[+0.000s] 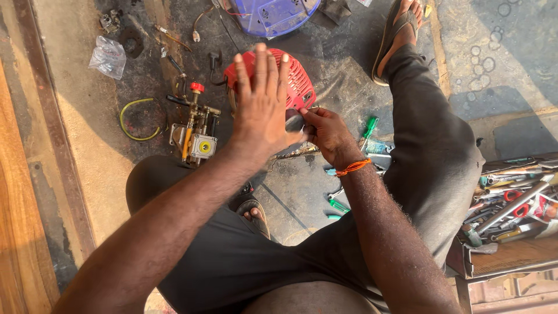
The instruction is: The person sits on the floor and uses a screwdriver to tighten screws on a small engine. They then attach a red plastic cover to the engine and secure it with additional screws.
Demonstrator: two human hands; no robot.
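- Left hand (pixel 263 104) lies flat, fingers spread, steadying the red engine cover (pixel 299 81) on the floor at twelve o'clock.
- Right hand (pixel 328 132) pinches a small grey part (pixel 294 122) against the cover's edge.
- Brass pump (pixel 195 136) sits at nine o'clock.

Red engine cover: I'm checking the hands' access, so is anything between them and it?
Nothing visible. The left hand lies flat, fingers spread, over the red engine cover. The right hand pinches a small grey part at the cover's lower edge.
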